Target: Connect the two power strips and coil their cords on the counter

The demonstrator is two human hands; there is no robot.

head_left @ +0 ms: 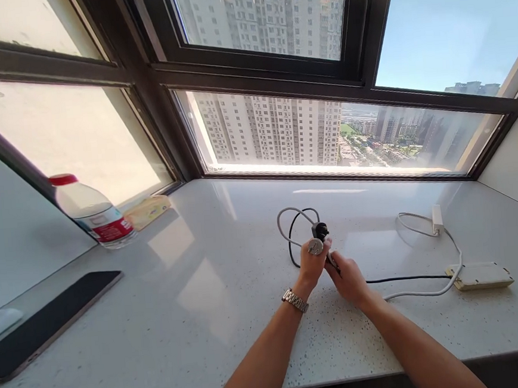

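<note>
Both my hands meet over the middle of a pale speckled sill [213, 293]. My left hand [313, 265], with a metal watch on the wrist, is closed around the looped ends of a grey cable [283, 228] and a black cable [292, 239], holding a round grey plug [315, 247] and a black plug [320, 231] up above its fingers. My right hand [349, 278] is closed on the same cables just beside it. The black cable and a white cable run right along the sill to a flat cream power strip [480, 274].
A white charger [437, 218] with a looped white lead lies at the right. A plastic bottle [92, 210] with red cap stands at the left by a yellow packet [148, 210]. A dark flat device [49, 321] lies front left. Window frames [277, 79] close off the back.
</note>
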